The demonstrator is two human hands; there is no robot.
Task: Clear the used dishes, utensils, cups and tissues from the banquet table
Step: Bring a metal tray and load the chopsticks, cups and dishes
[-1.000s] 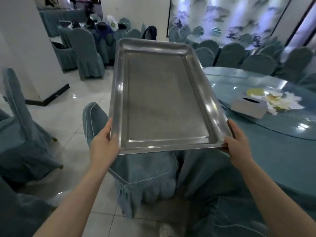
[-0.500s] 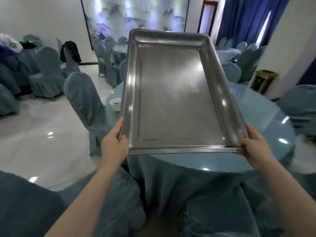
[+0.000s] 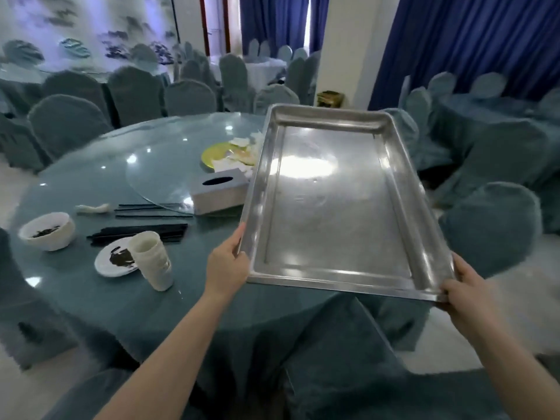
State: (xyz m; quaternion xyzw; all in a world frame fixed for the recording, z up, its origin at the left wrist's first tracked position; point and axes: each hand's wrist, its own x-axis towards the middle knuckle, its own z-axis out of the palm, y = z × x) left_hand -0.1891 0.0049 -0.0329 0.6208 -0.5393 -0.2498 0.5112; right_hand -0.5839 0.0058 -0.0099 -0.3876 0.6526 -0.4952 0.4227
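I hold an empty steel tray (image 3: 339,207) above the right side of a round banquet table (image 3: 91,286). My left hand (image 3: 227,265) grips its near left corner, my right hand (image 3: 463,292) its near right corner. On the table's left lie a white bowl (image 3: 47,230) with dark scraps, a white plate (image 3: 115,262) with dark leftovers, a stack of white cups (image 3: 153,259), black chopsticks (image 3: 139,230) and a crumpled tissue (image 3: 91,208). On the glass turntable (image 3: 163,165) sit a tissue box (image 3: 219,190) and a yellow plate (image 3: 221,153) with tissues, partly hidden by the tray.
Blue-covered chairs ring the table: one right below me (image 3: 342,353), one at the right (image 3: 491,225), several at the far side (image 3: 130,92). More covered tables stand at the back and far right. Blue curtains (image 3: 469,40) hang at the right.
My view has swung round to the left part of the table, which now shows the used dishes, cups and chopsticks. The tray sits lower and further right; both hands keep their grip.
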